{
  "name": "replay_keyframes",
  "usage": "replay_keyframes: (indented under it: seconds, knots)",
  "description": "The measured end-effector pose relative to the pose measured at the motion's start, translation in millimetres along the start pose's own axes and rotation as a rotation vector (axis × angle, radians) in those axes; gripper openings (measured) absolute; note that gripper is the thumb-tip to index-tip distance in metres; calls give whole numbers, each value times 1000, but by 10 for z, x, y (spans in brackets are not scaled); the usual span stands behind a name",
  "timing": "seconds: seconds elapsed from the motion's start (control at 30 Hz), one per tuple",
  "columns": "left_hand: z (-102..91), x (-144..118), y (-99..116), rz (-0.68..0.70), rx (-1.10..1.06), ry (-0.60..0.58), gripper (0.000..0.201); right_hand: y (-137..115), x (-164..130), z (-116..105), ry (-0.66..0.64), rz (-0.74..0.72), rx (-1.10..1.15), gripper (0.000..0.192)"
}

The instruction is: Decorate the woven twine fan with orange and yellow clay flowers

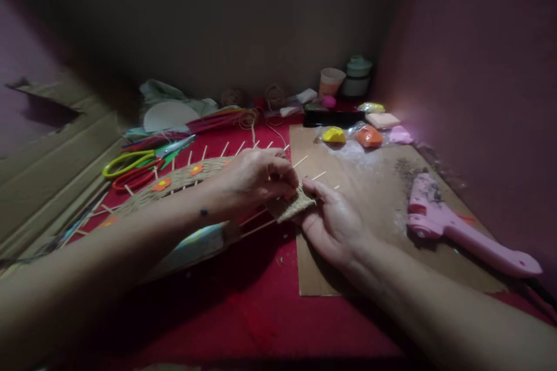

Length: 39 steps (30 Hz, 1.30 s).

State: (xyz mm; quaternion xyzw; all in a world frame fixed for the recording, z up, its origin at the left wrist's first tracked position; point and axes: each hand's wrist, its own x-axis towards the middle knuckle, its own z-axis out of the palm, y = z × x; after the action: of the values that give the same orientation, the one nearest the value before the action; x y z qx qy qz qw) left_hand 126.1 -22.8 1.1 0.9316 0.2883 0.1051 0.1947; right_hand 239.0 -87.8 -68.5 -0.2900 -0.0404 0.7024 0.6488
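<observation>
A long curved band of woven twine [180,178] with thin wooden sticks poking out along its edges lies across the table. Orange flowers with yellow centres [196,169] dot its surface. My right hand [331,217] grips the band's near right end from beneath and the side, thumb on top. Over that same end, my left hand [270,176] is closed in a pinch, fingertips touching the weave. A bit of orange shows under those fingertips; what they hold is mostly hidden. My left forearm covers part of the band.
A pink glue gun [461,231] lies on a brown board [369,260] at right. Wrapped clay packets, yellow [334,135] and orange [369,136], sit at its back edge. Scissors with yellow and red handles [130,165] lie left. A paper cup [331,82] stands behind.
</observation>
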Motion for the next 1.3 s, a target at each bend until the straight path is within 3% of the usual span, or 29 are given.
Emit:
replay_keyframes:
  seconds: [0.37,0.5,0.83,1.3]
  knots:
    - [84,-30,-17,142,205,34,20,-8,-6,4,-14,-12,-12,17]
    - [95,-90,1,172,209,20,24,-17,-32,-1,-20,-26,-27,9]
    - [101,-92,6,29,170,34,22,-1,-46,-38,-35,-34,-54,8]
    - [63,-48,9,-18,104,-8,19,42,-21,-76,-27,-68,-148,9]
